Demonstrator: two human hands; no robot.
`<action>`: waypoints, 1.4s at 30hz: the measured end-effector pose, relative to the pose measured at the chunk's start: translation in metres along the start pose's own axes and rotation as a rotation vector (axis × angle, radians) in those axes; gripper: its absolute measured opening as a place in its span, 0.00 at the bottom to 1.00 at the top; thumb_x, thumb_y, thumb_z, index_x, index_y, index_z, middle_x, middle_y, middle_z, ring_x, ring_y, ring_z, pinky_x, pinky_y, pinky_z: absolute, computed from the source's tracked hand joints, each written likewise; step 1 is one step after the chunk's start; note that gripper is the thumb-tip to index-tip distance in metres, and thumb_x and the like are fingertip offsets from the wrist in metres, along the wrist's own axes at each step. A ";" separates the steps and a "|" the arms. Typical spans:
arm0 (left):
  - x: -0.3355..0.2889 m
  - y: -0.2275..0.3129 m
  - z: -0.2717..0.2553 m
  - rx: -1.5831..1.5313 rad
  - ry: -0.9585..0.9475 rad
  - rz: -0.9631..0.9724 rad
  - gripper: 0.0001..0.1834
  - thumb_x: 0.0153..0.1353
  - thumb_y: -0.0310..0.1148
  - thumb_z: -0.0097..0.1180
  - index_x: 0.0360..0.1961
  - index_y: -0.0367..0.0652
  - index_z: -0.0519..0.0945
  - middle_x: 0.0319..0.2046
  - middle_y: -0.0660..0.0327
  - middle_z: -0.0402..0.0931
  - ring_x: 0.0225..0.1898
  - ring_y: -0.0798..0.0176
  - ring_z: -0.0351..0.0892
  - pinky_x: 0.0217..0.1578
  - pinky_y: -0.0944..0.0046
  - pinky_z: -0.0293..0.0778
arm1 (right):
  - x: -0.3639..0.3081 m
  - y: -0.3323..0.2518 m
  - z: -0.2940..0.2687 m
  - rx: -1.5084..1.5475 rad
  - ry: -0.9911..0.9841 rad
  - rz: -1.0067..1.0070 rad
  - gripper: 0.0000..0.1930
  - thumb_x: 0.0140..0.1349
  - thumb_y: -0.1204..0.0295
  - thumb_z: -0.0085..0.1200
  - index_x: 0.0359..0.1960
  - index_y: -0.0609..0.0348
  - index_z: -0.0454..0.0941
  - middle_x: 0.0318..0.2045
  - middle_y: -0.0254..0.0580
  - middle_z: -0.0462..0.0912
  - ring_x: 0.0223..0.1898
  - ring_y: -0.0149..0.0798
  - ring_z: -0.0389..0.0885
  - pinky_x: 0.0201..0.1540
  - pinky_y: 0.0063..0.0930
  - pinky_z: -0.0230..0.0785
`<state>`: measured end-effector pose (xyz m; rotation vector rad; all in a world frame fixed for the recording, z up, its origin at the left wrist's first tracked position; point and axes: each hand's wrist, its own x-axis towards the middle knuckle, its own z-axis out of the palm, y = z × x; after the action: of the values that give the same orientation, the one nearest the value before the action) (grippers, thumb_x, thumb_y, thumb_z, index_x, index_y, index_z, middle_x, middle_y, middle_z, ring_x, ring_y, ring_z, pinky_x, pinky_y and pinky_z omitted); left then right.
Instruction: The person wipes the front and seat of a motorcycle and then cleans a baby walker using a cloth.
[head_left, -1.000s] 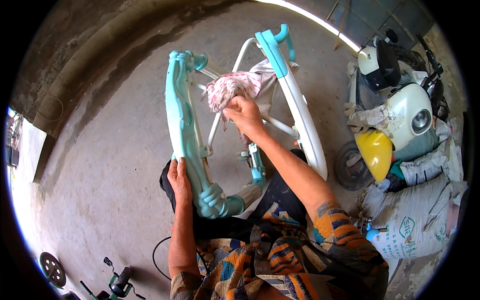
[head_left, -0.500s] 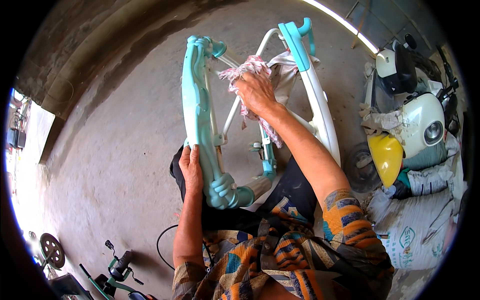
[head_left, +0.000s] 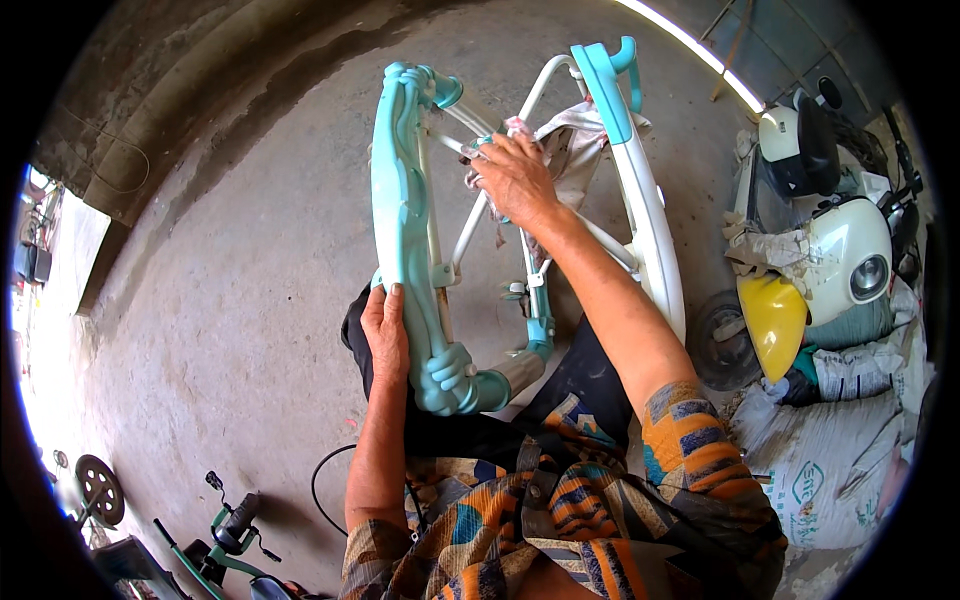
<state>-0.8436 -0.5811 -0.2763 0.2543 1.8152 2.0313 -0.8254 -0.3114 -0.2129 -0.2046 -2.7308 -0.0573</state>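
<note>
A teal and white frame (head_left: 394, 180) of moulded plastic parts and white metal tubes stands before me, its near end at my lap. My left hand (head_left: 385, 330) grips the teal left side panel low down, thumb on top and fingers hidden behind it. My right hand (head_left: 516, 180) is inside the frame, closed on a pinkish-white cloth (head_left: 578, 140) and pressed to the tubes where they meet. Part of the cloth hangs over a tube near the white and teal right side panel (head_left: 643, 220). What lies beneath my right palm is hidden.
Concrete floor (head_left: 240, 280) surrounds the frame. To the right stand a white scooter front (head_left: 845, 255), a yellow plastic cover (head_left: 772, 325), a small wheel (head_left: 722, 335) and stuffed white sacks (head_left: 800, 440). A green-framed cycle (head_left: 230, 535) is at lower left.
My right hand has flattened over the cloth, and the bunched part has shifted beneath it, showing more of the tubes. The frame sits slightly farther right in view. My left hand keeps its grip.
</note>
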 end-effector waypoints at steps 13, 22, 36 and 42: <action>-0.002 0.007 0.002 0.020 0.001 0.009 0.18 0.67 0.45 0.51 0.32 0.39 0.74 0.24 0.72 0.66 0.26 0.78 0.61 0.27 0.74 0.61 | -0.040 -0.015 -0.006 0.136 0.236 -0.056 0.09 0.56 0.77 0.49 0.36 0.61 0.81 0.47 0.43 0.81 0.57 0.45 0.73 0.61 0.38 0.63; -0.003 0.011 0.005 0.001 -0.035 0.036 0.17 0.63 0.43 0.57 0.31 0.38 0.73 0.25 0.70 0.68 0.28 0.76 0.62 0.30 0.73 0.64 | -0.059 -0.010 -0.021 0.000 0.291 0.114 0.03 0.53 0.78 0.50 0.29 0.60 0.76 0.41 0.42 0.79 0.42 0.42 0.76 0.46 0.38 0.69; 0.000 0.003 -0.004 0.032 -0.083 -0.020 0.23 0.61 0.40 0.59 0.48 0.31 0.74 0.38 0.60 0.77 0.38 0.70 0.72 0.43 0.68 0.69 | -0.123 -0.020 -0.083 -0.068 0.181 0.226 0.12 0.53 0.78 0.51 0.40 0.63 0.79 0.51 0.45 0.77 0.52 0.47 0.74 0.54 0.38 0.66; 0.001 0.000 -0.006 0.052 -0.077 -0.019 0.21 0.61 0.40 0.59 0.46 0.31 0.74 0.35 0.61 0.76 0.36 0.71 0.71 0.41 0.69 0.68 | -0.144 -0.029 -0.107 0.004 0.182 0.270 0.13 0.52 0.85 0.49 0.40 0.69 0.77 0.53 0.54 0.74 0.55 0.54 0.71 0.59 0.41 0.63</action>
<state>-0.8466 -0.5859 -0.2767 0.3253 1.8186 1.9361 -0.6571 -0.3671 -0.1712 -0.5378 -2.4988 0.0055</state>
